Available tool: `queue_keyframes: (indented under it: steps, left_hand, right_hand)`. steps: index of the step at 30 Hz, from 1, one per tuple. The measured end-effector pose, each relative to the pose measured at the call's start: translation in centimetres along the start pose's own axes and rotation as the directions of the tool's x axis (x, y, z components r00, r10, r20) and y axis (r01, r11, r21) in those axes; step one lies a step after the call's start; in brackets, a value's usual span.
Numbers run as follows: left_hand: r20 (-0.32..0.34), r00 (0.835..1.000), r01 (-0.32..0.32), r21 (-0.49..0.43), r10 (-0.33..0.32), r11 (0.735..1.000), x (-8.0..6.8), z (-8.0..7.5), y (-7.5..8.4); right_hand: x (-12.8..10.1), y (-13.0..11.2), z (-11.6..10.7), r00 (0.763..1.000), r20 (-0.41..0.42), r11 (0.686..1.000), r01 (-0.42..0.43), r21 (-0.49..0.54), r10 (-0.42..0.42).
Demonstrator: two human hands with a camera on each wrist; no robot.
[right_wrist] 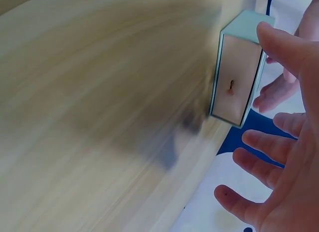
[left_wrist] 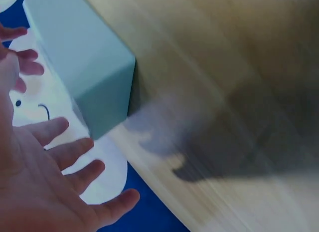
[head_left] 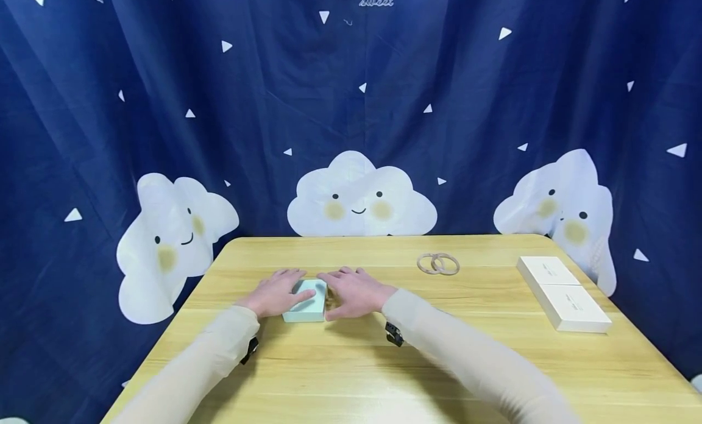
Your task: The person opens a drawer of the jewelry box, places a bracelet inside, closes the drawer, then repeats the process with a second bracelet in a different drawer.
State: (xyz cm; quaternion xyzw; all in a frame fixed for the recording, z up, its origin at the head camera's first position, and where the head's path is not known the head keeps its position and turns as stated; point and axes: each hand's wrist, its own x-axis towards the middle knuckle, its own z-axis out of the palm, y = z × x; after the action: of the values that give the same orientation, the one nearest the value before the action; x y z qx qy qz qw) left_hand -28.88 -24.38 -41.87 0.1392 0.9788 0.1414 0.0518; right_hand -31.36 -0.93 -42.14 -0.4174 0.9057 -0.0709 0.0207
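A small pale green box (head_left: 307, 313) lies on the wooden table (head_left: 351, 375), near its middle. My left hand (head_left: 274, 293) is at the box's left side with its thumb lying over the top. My right hand (head_left: 356, 293) is at the box's right end. In the left wrist view the left hand's (left_wrist: 45, 187) fingers are spread and straight beside the box (left_wrist: 84, 62). In the right wrist view the right hand (right_wrist: 284, 157) is spread too, its thumb close to the box's (right_wrist: 234, 82) beige drawer end, which has a small pull. Neither hand is curled round the box.
Two overlapping wooden rings (head_left: 437, 264) lie at the back right of centre. Two flat white boxes (head_left: 548, 270) (head_left: 576, 308) sit end to end near the table's right edge. A blue cloud-print curtain (head_left: 351, 107) hangs close behind the table.
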Motion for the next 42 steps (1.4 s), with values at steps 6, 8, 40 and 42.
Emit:
queue_keyframes:
  steps: [6, 8, 40, 42]
  left_hand:
    - [0.038, 0.998, 0.046, 0.017, -0.046, 0.999, 0.5, 1.0, 0.3]
    - [0.040, 0.997, 0.062, 0.016, -0.062, 0.998, 0.6, 1.4, 0.3]
    - [-0.041, 0.992, 0.122, 0.021, -0.121, 0.992, 2.5, 3.6, -0.2]
    - [-0.037, 0.991, 0.128, 0.021, -0.127, 0.992, 2.5, 3.7, -0.1]
  right_hand:
    - [-1.5, 1.1, -0.4, 1.000, 0.001, 1.000, -0.022, -0.012, 0.022]
    - [-2.0, 1.4, -0.5, 1.000, 0.001, 1.000, -0.025, -0.015, 0.025]
    - [-9.9, 7.3, -1.2, 0.992, -0.013, 0.991, -0.128, -0.044, 0.127]
    - [-10.5, 7.5, -1.3, 0.991, -0.013, 0.990, -0.131, -0.047, 0.130]
